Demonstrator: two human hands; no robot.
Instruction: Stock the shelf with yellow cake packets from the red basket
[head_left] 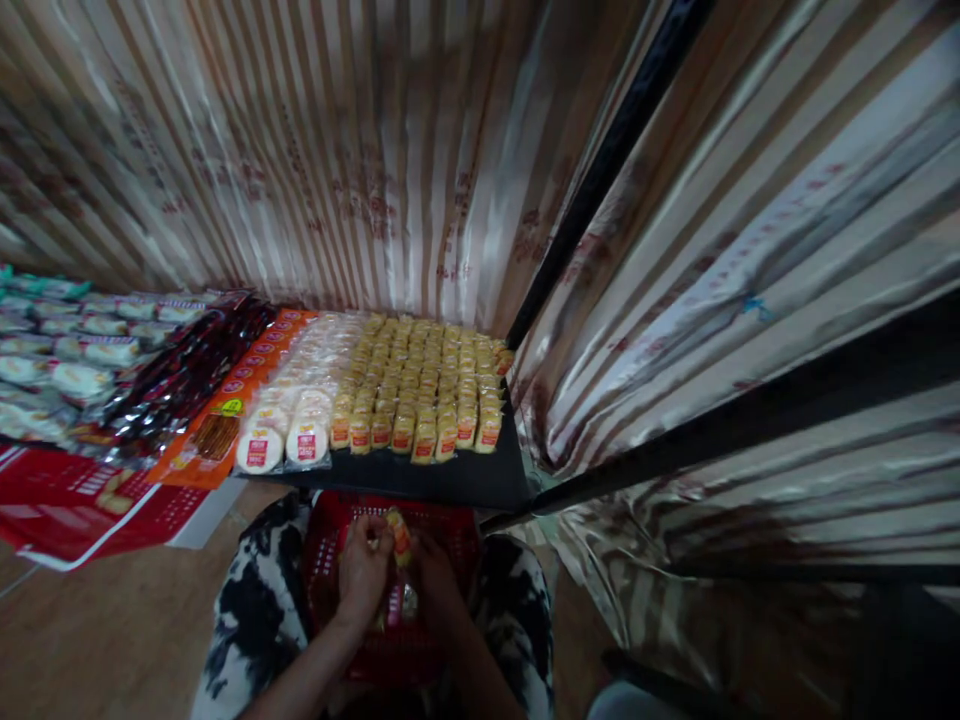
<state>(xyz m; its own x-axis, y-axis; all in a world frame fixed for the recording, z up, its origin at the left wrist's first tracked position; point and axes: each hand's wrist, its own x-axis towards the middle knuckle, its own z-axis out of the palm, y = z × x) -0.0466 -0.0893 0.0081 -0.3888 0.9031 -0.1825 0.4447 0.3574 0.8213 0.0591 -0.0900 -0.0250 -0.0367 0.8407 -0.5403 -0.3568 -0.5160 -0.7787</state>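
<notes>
I have the yellow pack (pixel 399 538) raised above the red basket (pixel 315 548), just off the tabletop's (pixel 450 486) near edge, toward its near right corner. My right hand (pixel 433 570) holds it at its right side, fingers drawn in. My left hand (pixel 365 568) sits close against the other side with curled fingers; in this dim light I cannot tell whether it grips anything. Below the hands, a shiny wrapper (pixel 409 600) shows inside the basket, which stands between two legs in black-and-white trousers (pixel 259 610).

On the tabletop, rows of yellow packs (pixel 424 400) run from the far edge toward the near one, filling the right end. A dark strip of surface shows in front of them and by the right edge. Going left, I see round white packs (pixel 307 435), an orange packet (pixel 206 440) reaching over the near edge, dark glossy packets (pixel 180 370), then pale wrapped packs (pixel 82 375) at the left. A striped curtain (pixel 360 150) hangs behind the far edge.
</notes>
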